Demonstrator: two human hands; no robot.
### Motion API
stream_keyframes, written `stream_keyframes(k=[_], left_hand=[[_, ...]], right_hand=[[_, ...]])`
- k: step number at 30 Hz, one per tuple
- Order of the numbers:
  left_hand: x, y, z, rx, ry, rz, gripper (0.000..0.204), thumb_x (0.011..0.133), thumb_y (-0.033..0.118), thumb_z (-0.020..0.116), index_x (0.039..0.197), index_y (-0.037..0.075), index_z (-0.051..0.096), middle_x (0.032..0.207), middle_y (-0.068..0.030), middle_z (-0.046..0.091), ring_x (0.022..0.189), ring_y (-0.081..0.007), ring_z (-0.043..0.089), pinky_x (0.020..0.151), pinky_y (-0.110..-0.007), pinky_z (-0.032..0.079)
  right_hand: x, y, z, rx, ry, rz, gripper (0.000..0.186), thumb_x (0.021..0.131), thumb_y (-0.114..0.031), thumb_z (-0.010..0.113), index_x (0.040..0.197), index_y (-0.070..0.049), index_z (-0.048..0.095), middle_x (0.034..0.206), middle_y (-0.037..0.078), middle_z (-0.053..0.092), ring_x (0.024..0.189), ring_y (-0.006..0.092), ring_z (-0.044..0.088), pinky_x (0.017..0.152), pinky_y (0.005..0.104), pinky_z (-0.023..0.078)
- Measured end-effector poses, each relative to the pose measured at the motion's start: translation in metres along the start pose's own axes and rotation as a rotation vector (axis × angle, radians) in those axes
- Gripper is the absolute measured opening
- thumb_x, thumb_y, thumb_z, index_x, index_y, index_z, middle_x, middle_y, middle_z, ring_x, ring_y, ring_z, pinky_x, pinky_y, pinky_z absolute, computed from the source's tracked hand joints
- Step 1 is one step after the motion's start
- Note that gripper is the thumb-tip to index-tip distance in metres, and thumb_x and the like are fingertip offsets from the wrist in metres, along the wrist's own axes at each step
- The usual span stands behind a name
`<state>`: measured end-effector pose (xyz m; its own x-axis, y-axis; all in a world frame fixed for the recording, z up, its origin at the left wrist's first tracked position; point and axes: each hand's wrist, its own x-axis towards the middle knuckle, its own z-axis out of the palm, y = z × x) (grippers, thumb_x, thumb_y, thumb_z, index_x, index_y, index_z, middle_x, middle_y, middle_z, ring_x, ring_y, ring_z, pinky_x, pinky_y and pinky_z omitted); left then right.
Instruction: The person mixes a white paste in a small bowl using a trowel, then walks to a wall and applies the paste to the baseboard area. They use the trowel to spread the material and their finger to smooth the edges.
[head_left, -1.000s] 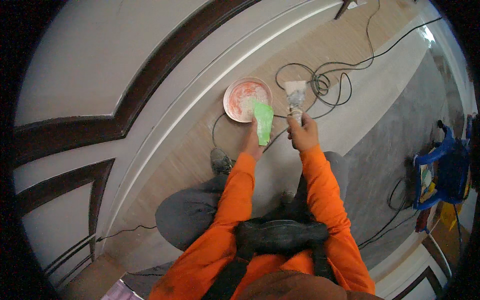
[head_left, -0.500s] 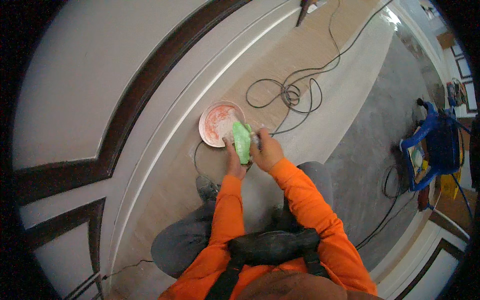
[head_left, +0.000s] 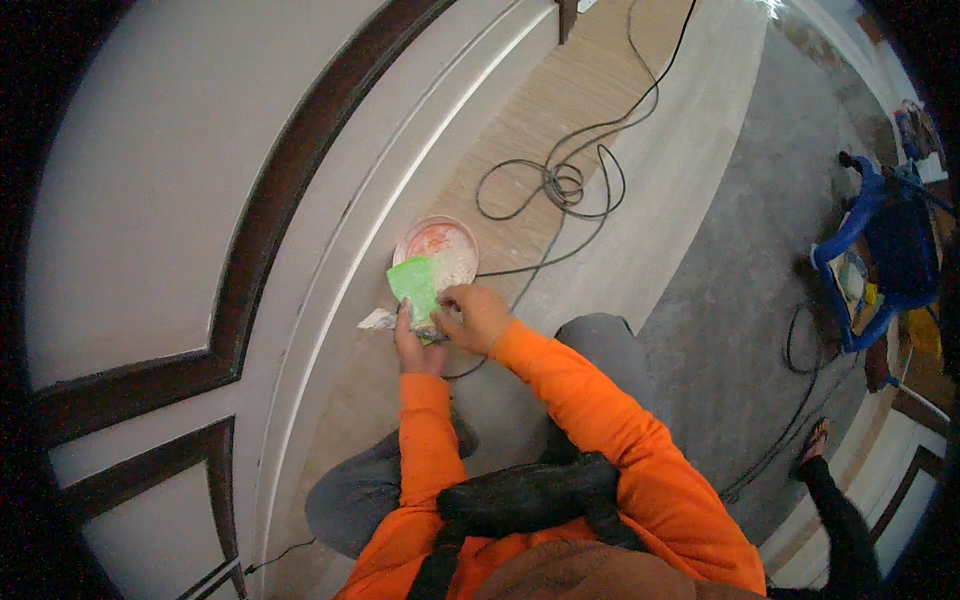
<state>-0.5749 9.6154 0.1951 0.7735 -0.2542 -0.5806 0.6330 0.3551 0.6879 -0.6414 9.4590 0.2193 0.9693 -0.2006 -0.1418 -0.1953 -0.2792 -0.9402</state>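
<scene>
My left hand (head_left: 415,350) holds a green flat piece (head_left: 410,276) just in front of a shallow pale round dish (head_left: 458,250) smeared with reddish and white residue. A putty knife's whitish blade (head_left: 374,319) sticks out leftward beside that hand; its handle is mostly hidden, and I cannot tell which hand grips it. My right hand (head_left: 470,318) is at the green piece's right edge, fingers bent and pressed together; what they hold is hidden.
White panelled wall with dark trim (head_left: 150,200) runs along the left. Coiled cables (head_left: 560,190) lie on the floor ahead. At right stands a blue trolley-like frame (head_left: 850,235) holding small items. Another person's leg (head_left: 835,515) enters at the lower right.
My right hand has moved left against the green piece. The knife, upright in it earlier, now points left. The green piece has tilted left. Another person's leg has appeared.
</scene>
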Motion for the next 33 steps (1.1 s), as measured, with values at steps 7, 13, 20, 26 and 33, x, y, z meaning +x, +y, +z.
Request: stream_keyframes(k=[7,13,20,26,33], left_hand=[[-0.016,0.005,0.033,0.283,0.054,-0.045,0.055,0.105,0.052,0.051,0.134,0.006,0.056,0.122,-0.0083,0.067,0.107,-0.022,0.066,0.09,-0.041,0.055],[0.003,-0.009,0.01,0.527,0.137,-0.045,0.069,0.105,0.061,0.046,0.145,0.005,0.048,0.13,-0.0114,0.063,0.113,-0.0244,0.065,0.092,-0.038,0.055],[0.001,-0.025,0.017,0.372,0.124,0.025,0.077,0.104,0.067,0.039,0.148,0.004,0.046,0.135,-0.0129,0.061,0.121,-0.0281,0.062,0.1,-0.042,0.052],[0.006,-0.005,0.011,0.494,0.118,0.05,0.074,0.104,0.065,0.041,0.148,0.006,0.046,0.133,-0.0122,0.061,0.119,-0.0276,0.062,0.099,-0.041,0.052],[-0.01,0.006,0.031,0.445,0.097,0.1,0.072,0.107,0.059,0.041,0.141,-0.005,0.052,0.126,-0.0146,0.065,0.112,-0.0241,0.066,0.091,-0.037,0.055]], right_hand=[[0.009,0.005,0.0,0.298,-0.01,0.253,0.073,0.09,-0.061,0.066,0.106,0.01,0.069,0.101,0.03,0.072,0.095,0.0373,0.072,0.083,0.0457,0.056],[0.01,0.019,0.0,0.044,-0.046,0.249,0.075,0.087,-0.065,0.064,0.105,0.008,0.07,0.098,0.029,0.072,0.091,0.0415,0.071,0.079,0.0471,0.055],[0.005,0.029,0.02,0.06,0.088,0.156,0.049,0.09,-0.046,0.07,0.1,0.003,0.067,0.088,0.024,0.072,0.083,0.0415,0.071,0.075,0.0479,0.055],[0.003,0.026,0.026,0.166,0.128,0.08,0.035,0.09,-0.032,0.073,0.098,0.001,0.066,0.086,0.022,0.072,0.081,0.0393,0.071,0.073,0.046,0.055],[0.01,0.019,0.032,0.35,0.193,0.117,0.029,0.084,-0.02,0.08,0.095,0.0,0.063,0.08,0.014,0.068,0.075,0.0251,0.067,0.071,0.0374,0.054]])
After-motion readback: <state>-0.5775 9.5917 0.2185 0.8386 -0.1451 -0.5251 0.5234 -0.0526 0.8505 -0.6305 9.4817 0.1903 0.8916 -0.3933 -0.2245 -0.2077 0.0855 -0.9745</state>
